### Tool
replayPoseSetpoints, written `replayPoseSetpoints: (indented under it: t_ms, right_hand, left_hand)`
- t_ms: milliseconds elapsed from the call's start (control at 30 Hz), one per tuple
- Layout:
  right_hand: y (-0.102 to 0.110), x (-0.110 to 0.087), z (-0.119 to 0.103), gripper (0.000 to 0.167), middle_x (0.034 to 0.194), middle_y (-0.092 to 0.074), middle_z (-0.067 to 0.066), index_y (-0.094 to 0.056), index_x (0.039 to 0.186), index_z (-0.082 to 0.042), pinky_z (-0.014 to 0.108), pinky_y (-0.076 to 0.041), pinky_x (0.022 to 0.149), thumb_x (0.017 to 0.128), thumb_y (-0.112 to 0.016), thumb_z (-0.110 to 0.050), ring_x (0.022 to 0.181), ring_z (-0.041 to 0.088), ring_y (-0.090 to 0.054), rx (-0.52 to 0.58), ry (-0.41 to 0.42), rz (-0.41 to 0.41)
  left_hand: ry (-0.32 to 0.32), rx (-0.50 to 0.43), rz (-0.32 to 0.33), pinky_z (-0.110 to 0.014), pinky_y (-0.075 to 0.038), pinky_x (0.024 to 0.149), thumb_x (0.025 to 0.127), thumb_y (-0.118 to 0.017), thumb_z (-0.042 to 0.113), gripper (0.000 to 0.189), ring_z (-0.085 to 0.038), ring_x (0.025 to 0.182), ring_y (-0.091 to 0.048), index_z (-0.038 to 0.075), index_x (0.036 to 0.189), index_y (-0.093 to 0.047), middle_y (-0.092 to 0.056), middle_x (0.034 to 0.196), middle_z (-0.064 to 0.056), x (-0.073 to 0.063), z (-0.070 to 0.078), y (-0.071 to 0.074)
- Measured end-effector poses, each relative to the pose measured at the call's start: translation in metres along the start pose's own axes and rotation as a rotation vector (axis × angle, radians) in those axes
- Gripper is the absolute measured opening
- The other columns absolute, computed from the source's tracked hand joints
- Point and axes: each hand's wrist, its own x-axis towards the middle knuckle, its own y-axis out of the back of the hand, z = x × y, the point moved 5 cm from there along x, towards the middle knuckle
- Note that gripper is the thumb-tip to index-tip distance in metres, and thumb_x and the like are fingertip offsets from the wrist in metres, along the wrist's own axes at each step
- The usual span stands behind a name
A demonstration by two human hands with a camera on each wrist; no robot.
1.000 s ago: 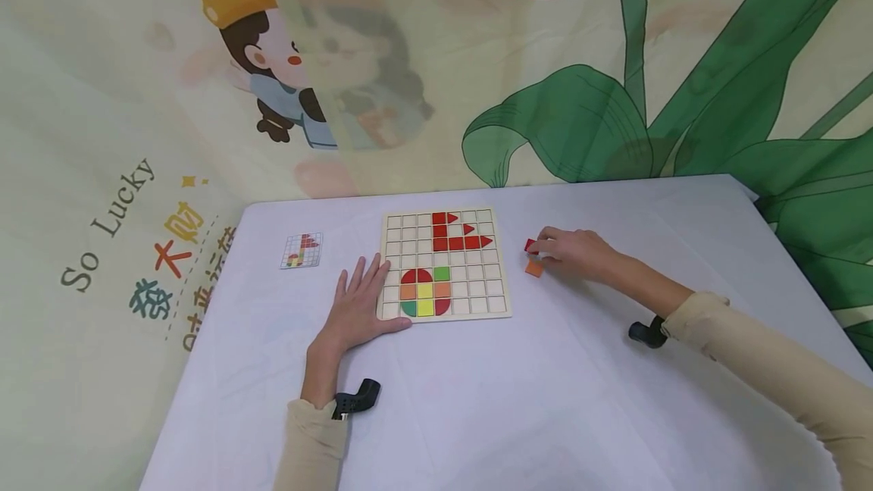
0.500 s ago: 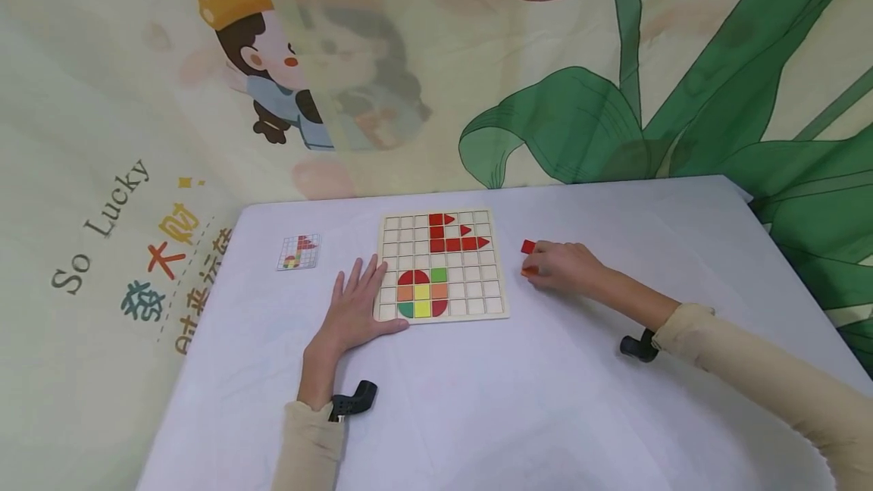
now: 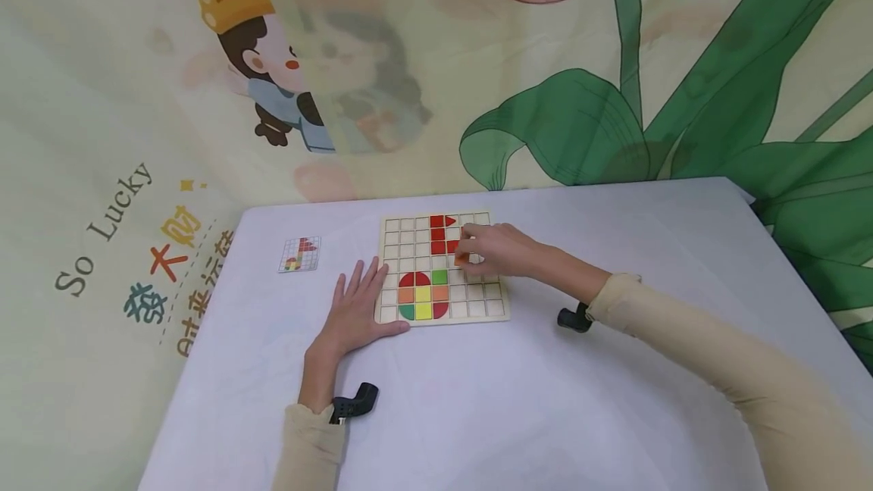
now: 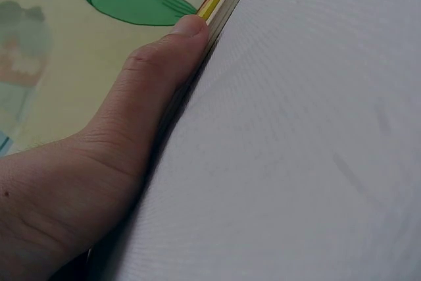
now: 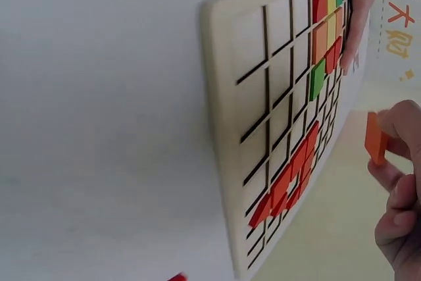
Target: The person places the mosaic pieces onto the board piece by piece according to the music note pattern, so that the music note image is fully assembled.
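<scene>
My left hand (image 3: pixel 355 313) lies flat with spread fingers at the left edge of a pale wooden grid board (image 3: pixel 408 239), its thumb along the near edge. My right hand (image 3: pixel 501 248) pinches an orange square tile (image 5: pixel 375 137) between thumb and fingers, over the board's middle. Red square tiles (image 3: pixel 437 235) and a red pointed tile (image 3: pixel 450 221) form a pattern in the upper part; my right hand covers some of it. Lower left on the board, a green square tile (image 3: pixel 439 276), yellow tiles (image 3: pixel 423 294), orange squares and rounded red and green tiles sit in the cells.
A small printed card (image 3: pixel 299 254) with a coloured grid pattern lies left of the board on the white tablecloth (image 3: pixel 464 400). Right of the board, a red piece (image 5: pixel 177 277) shows at the right wrist view's lower edge. A printed curtain (image 3: pixel 409 97) hangs behind the table.
My right hand has left the red tile, picked up the orange square tile beside it and carried it left over the board. My left hand has stayed in place.
</scene>
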Motion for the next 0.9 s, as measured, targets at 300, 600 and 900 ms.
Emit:
replayPoseSetpoints:
  t_ms: [300,600,900]
  right_hand:
    - [-0.024,0.039,-0.002,0.015,0.098,-0.066,0.0,-0.075,0.101,-0.019,0.019,-0.047,0.06,0.09,-0.069,-0.027,0.073,0.01,-0.058,-0.079,0.047,-0.152]
    - [-0.041,0.05,-0.002,0.016,0.096,-0.064,0.0,-0.076,0.102,-0.019,0.02,-0.044,0.062,0.093,-0.066,-0.027,0.076,0.011,-0.055,-0.112,0.016,-0.229]
    - [-0.041,0.054,-0.005,0.015,0.091,-0.061,0.001,-0.075,0.1,-0.018,0.019,-0.04,0.061,0.093,-0.066,-0.026,0.072,0.012,-0.051,-0.104,0.019,-0.254]
  left_hand:
    - [0.0,0.003,-0.001,-0.058,0.0,0.122,0.072,-0.068,0.069,0.112,-0.033,0.153,0.0,0.017,0.157,-0.016,-0.008,0.166,-0.005,0.0,0.001,0.001]
    - [-0.002,0.002,0.001,-0.058,0.0,0.122,0.072,-0.068,0.069,0.112,-0.032,0.153,0.0,0.017,0.157,-0.016,-0.008,0.166,-0.005,0.0,0.0,0.001]
    - [-0.002,-0.01,0.0,-0.058,0.0,0.122,0.072,-0.069,0.068,0.112,-0.033,0.153,-0.001,0.016,0.157,-0.017,-0.009,0.166,-0.006,-0.001,0.001,0.003]
